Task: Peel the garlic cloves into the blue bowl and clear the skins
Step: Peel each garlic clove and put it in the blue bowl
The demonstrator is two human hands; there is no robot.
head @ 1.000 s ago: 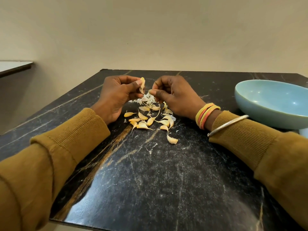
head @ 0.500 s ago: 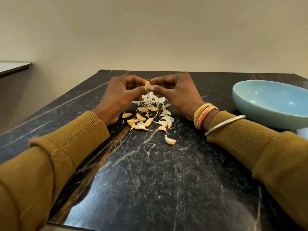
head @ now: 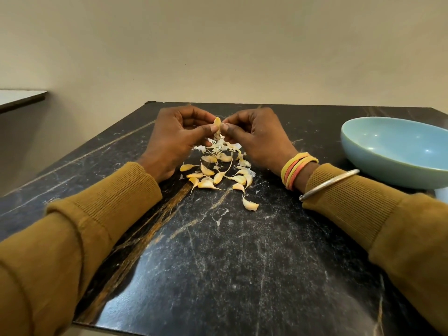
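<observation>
A yellowish garlic clove point(head: 217, 124) stands upright between my two hands above the black marble table point(head: 218, 263). My left hand point(head: 177, 139) pinches it from the left with thumb and fingers. My right hand point(head: 257, 137) pinches it from the right. Below the hands lies a heap of white papery skins point(head: 219, 147), and nearer to me several unpeeled cloves point(head: 218, 177) are scattered. One clove point(head: 250, 204) lies apart, closest to me. The blue bowl point(head: 397, 154) stands at the right edge; I see nothing in the visible part of it.
The table's far edge meets a beige wall. A second surface point(head: 19, 98) juts in at the far left, apart from this table. A pale object point(head: 441, 195) peeks out below the bowl at the right border.
My right hand moved left and now pinches the clove my left hand was holding alone. Both hands have come together over the skin heap.
</observation>
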